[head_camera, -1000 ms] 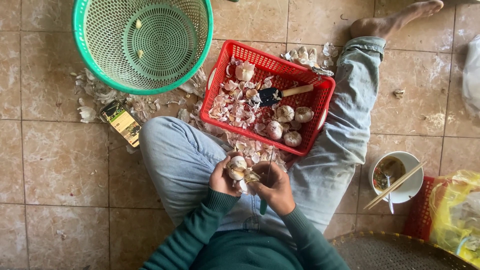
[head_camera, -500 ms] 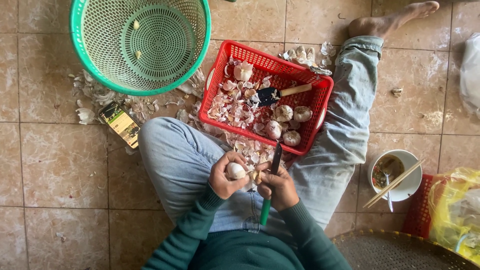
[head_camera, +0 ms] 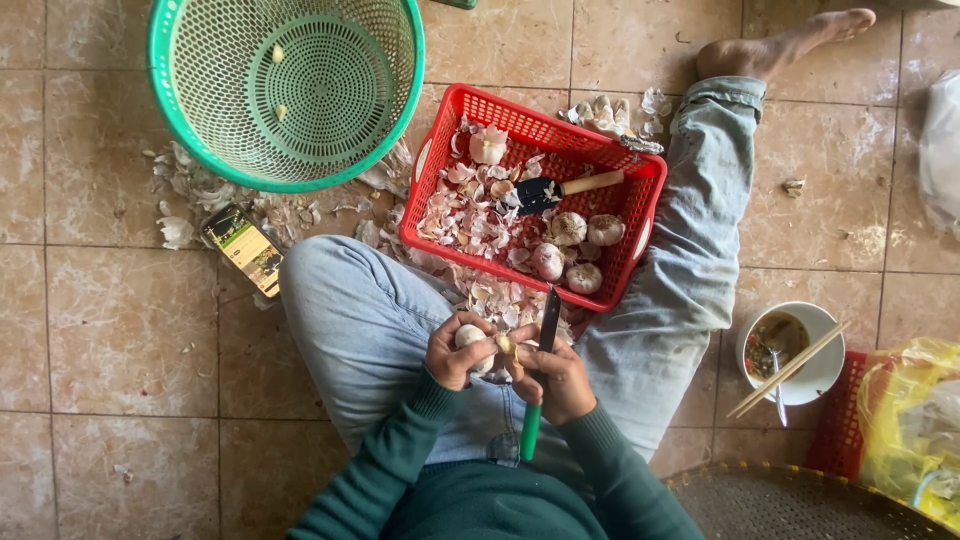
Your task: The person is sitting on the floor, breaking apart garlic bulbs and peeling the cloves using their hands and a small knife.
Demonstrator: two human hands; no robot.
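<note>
Head view: the left hand [head_camera: 458, 352] grips a garlic bulb [head_camera: 470, 336] over the lap, while the right hand [head_camera: 553, 372] clasps a knife [head_camera: 540, 372]. Several whole bulbs wait in the red basket [head_camera: 437, 172] among peels; the green basket [head_camera: 190, 150] holds few cloves.

Left hand [head_camera: 455, 355]: grip closed around a garlic bulb [head_camera: 468, 335], held over the lap. Right hand [head_camera: 555, 375]: grip closed on a green-handled knife [head_camera: 540, 370], blade pointing away from the body, just beside the bulb. Beyond both grips: red plastic basket [head_camera: 432, 165] holding garlic bulbs, peels and a wooden-handled knife [head_camera: 565, 188]. Farther, left of it: green round basket [head_camera: 290, 90]. Left of the left grip, on the tiled floor: phone [head_camera: 245, 248]. Well right of the right grip: white bowl [head_camera: 815, 375] with chopsticks [head_camera: 790, 368].
</note>
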